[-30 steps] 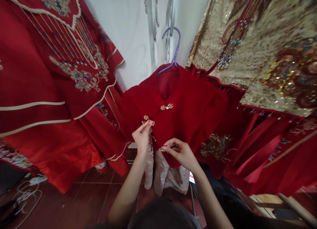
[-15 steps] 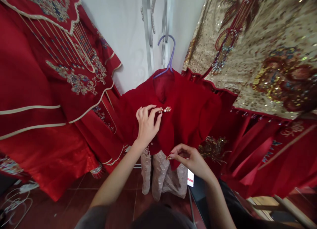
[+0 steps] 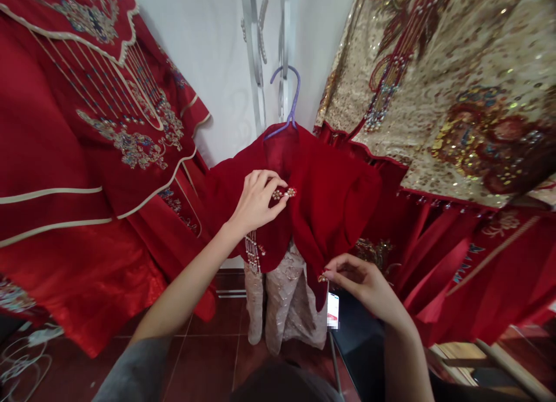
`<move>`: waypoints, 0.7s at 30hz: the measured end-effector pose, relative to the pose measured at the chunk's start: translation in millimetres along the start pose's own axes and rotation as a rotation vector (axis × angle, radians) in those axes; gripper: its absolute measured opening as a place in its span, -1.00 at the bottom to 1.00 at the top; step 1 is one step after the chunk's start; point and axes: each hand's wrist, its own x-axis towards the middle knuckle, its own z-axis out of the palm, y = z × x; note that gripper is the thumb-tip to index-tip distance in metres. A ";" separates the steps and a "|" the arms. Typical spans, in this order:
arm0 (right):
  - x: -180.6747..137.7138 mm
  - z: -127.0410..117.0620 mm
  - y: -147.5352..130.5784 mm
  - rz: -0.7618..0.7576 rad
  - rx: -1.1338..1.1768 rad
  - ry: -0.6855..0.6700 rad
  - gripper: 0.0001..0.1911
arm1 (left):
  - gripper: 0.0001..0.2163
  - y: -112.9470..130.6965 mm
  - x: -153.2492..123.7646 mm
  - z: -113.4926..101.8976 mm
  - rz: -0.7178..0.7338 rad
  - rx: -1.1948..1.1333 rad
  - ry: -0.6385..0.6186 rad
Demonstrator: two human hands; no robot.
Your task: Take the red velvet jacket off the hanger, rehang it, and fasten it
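Note:
A short red jacket (image 3: 334, 187) hangs from a purple hanger (image 3: 293, 103). At its upper front sits a jewelled clasp (image 3: 286, 193) with beads and a pearl, and my left hand (image 3: 257, 200) pinches it between thumb and fingertips. Lower down, my right hand (image 3: 364, 280) is closed on a small beaded ornament (image 3: 322, 277) near the bottom corner of the right front panel. That panel is drawn out to the right, so the jacket's front gapes below the clasp. A beaded tassel (image 3: 252, 252) dangles at the jacket's left hem.
Red embroidered garments (image 3: 130, 130) hang at left, and a gold sequinned garment (image 3: 469, 101) at right. Behind the jacket is a pale glittery cloth (image 3: 282, 309). A phone (image 3: 333, 310) lies on a dark surface at lower right. White cables (image 3: 26, 355) lie on the floor at lower left.
My right hand has moved right and slightly down, pulling the lower front panel and its ornament aside. The jacket front has spread open below. My left hand stays at the upper clasp.

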 end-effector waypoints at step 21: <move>-2.2 -12.0 3.8 -0.078 -0.067 0.097 -0.75 | -0.92 -6.7 10.6 -14.2 0.180 -0.098 -0.184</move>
